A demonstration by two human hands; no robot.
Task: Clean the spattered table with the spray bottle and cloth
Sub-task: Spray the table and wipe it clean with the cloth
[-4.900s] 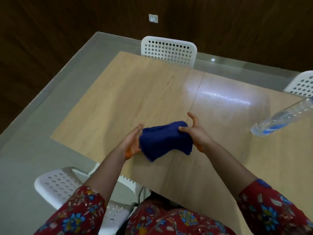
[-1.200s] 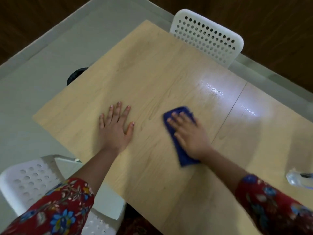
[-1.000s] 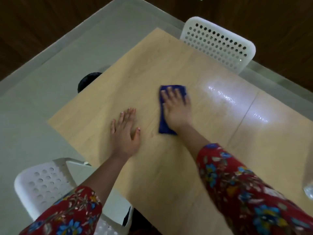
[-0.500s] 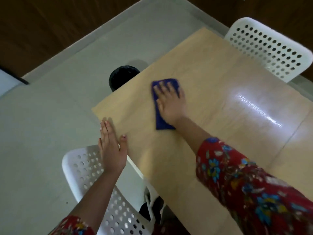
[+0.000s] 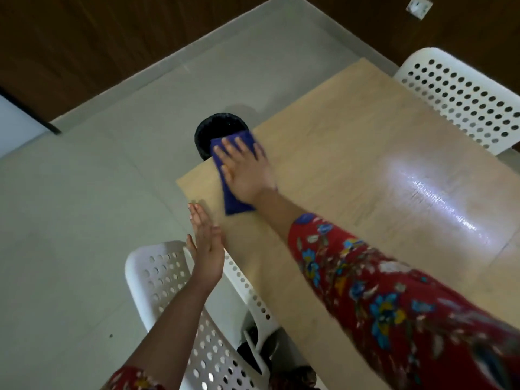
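Head view: a person leans over a light wooden worktop (image 5: 351, 164), both arms reaching toward its left end.
Right hand (image 5: 247, 173): lies flat on the cloth (image 5: 237, 205), fingers straight and slightly spread, pressing it down; the grip curls round nothing.
Cloth: dark blue and folded, at the worktop's left end, its far tip reaching the edge above the black bin (image 5: 213, 130); its near end shows beside the wrist.
Left hand (image 5: 206, 249): fingers straight and together, grip holding nothing, just beside the worktop's edge near the left corner; contact with the edge cannot be told.
Sleeve (image 5: 394, 305): red with a flower print, on the right forearm.
Near chair (image 5: 163, 277): white, perforated, under the left hand.
Far chair (image 5: 464, 94): white, perforated, at the far right.
Floor (image 5: 84, 220): pale grey; the bin stands on it.
Glare (image 5: 436, 201): a bright streak on the worktop, right of the cloth.
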